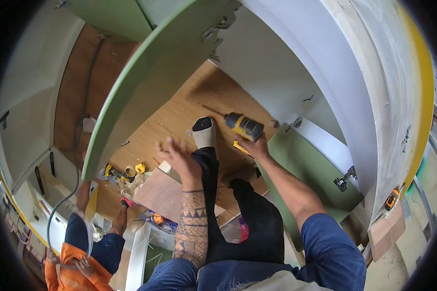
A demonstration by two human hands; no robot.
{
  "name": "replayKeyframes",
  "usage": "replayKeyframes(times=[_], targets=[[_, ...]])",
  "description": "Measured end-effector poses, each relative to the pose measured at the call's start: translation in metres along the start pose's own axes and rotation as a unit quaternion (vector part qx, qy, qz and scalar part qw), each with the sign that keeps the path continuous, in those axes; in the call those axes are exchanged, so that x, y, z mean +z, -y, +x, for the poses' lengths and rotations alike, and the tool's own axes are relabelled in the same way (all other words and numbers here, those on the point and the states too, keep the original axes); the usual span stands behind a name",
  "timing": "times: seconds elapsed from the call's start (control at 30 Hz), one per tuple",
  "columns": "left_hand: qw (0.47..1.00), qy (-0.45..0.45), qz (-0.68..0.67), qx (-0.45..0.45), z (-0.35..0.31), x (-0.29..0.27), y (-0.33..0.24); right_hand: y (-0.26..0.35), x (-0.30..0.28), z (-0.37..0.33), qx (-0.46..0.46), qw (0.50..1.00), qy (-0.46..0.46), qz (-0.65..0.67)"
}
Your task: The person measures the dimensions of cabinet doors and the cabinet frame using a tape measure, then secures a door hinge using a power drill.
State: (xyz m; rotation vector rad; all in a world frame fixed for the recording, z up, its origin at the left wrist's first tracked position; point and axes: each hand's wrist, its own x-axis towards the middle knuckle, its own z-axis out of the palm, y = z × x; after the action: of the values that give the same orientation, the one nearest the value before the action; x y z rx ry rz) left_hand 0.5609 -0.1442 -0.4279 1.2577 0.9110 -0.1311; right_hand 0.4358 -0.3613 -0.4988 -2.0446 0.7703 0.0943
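Observation:
My right hand (258, 147) grips a yellow-and-black cordless drill (245, 127) by its handle. A long thin bit points up and to the left from it. Raised in mid-air, my left hand (182, 162) holds nothing, its fingers apart and slightly blurred. Nearest to it stands a green cabinet door (131, 85), swung out, with a metal hinge (216, 28) near its top. Below the drill, a second green door (303, 167) carries metal hinges (344, 179) along its edge. My foot (204, 131) rests on the wooden panel (179, 109) between them.
A person in an orange top (70, 266) is at lower left, hands at a grey cable (58, 206). Yellow tools (114, 173) and a small yellow item (140, 168) lie beyond a wooden board (162, 194). An orange-and-black tool (392, 199) sits at far right.

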Motion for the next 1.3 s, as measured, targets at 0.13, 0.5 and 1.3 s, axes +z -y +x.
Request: replayKeyframes(times=[0.13, 0.5, 1.3], targets=[[0.981, -0.056, 0.047, 0.177, 0.052, 0.000, -0.007, -0.005, -0.005, 0.035, 0.147, 0.911, -0.015, 0.384], [0.726, 0.052, 0.645, 0.232, 0.089, -0.131, -0.016, -0.018, 0.033, 0.129, 0.260, 0.708, -0.006, 0.657], [0.899, 0.197, 0.160, 0.355, 0.073, -0.065, -0.165, -0.017, 0.060, 0.183, 0.315, 0.700, 0.019, 0.640]])
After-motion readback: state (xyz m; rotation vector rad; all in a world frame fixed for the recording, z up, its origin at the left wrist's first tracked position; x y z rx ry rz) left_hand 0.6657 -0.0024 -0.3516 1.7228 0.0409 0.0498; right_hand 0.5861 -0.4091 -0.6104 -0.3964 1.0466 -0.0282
